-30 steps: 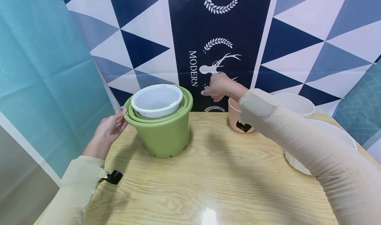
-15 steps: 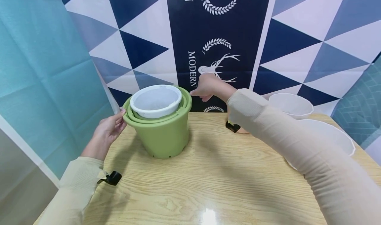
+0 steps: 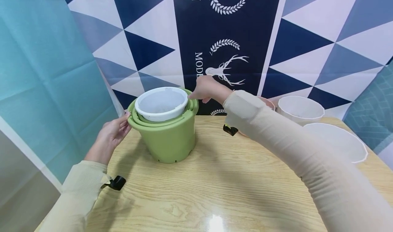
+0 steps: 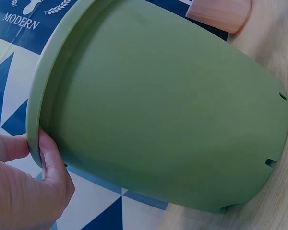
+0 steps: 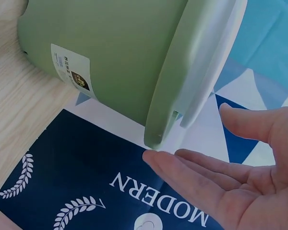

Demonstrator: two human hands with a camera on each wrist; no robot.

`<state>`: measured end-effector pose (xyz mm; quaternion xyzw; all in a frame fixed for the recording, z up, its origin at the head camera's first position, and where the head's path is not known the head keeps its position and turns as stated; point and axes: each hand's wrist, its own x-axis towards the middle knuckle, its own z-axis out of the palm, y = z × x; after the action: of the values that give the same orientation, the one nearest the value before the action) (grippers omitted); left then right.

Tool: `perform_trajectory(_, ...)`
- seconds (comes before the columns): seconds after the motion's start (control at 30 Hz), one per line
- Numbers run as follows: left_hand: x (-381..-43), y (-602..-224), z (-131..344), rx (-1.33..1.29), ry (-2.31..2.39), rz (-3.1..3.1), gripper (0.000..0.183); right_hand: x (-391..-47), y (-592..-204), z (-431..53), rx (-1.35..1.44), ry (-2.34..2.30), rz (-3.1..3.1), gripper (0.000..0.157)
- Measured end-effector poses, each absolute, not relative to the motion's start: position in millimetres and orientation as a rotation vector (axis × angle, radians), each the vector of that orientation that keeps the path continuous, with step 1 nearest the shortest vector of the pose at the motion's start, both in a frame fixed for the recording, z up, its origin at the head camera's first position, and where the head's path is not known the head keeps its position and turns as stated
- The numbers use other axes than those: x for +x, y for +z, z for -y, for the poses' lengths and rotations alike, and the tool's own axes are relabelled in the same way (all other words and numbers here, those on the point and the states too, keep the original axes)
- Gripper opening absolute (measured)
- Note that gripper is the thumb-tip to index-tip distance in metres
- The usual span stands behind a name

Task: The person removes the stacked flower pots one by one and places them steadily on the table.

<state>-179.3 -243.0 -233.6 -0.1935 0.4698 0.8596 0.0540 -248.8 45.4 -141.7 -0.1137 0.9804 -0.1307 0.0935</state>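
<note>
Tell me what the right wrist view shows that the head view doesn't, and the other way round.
Only the right wrist view: the printing on the label on the pot's side, and the palm side of the right hand.

Only the head view: the left hand pinching the pot's rim, and two white containers at the right.

Both: the green pot, the white pot nested in it, the wooden table and the patterned backdrop.

Upright green pots [image 3: 169, 143], perhaps 3, nested, white pot [image 3: 162, 104] innermost
</note>
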Motion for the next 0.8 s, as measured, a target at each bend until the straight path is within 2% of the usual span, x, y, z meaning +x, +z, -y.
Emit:
perform_trajectory(0.33,-180,-233,244,-0.592,2.612,-1.436,0.018,-259,-148,-30,-0.366,-0.272,-2.899,0.048)
perform_trajectory(0.57,-180,-233,244,-0.571,2.611,-1.439,0.020,-261,-145,-21,-0.283,-0.338,-2.835,0.049)
perform_trajectory(0.8,-180,-233,243,-0.567,2.614,-1.446,0.021,-257,-151,-5,-0.320,-0.210,-2.942,0.051)
